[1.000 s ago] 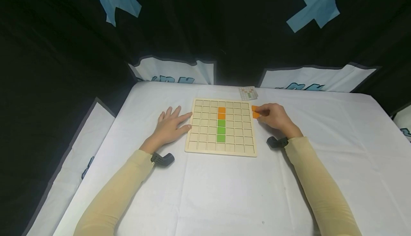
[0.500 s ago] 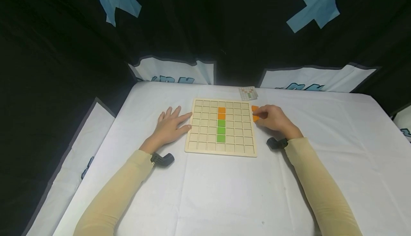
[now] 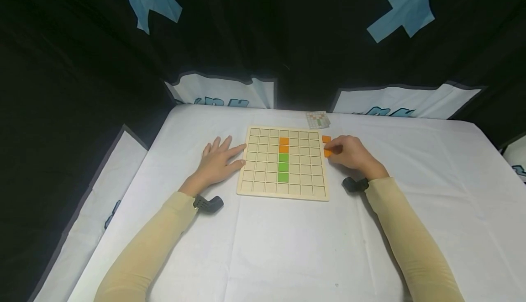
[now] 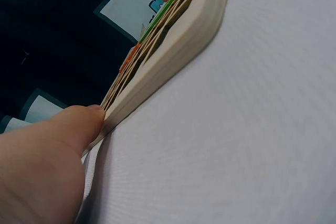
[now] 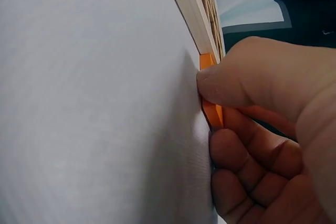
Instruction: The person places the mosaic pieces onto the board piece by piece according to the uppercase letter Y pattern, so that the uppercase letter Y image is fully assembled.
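A wooden grid board [image 3: 306, 167] lies on the white table. One column of it holds two orange tiles [image 3: 283, 145] above three green tiles [image 3: 283, 167]. My left hand [image 3: 215, 162] lies flat with spread fingers, thumb and index tip at the board's left edge; the left wrist view shows the thumb [image 4: 79, 124] against that edge. At the board's right side, my right hand [image 3: 351, 151] pinches an orange tile [image 5: 213, 114] between thumb and fingers, low at the tablecloth. Just beyond it, another orange tile [image 3: 326, 139] lies beside the board.
A small stack of cards [image 3: 318, 119] printed with a coloured grid pattern lies behind the board's far right corner. White cloth [image 3: 279, 247] covers the table. Black curtains [image 3: 263, 41] with pieces of blue tape stand behind it.
My right hand has slid its orange tile a little toward me, opening a gap to the other loose orange tile. My left hand and the board have stayed put.
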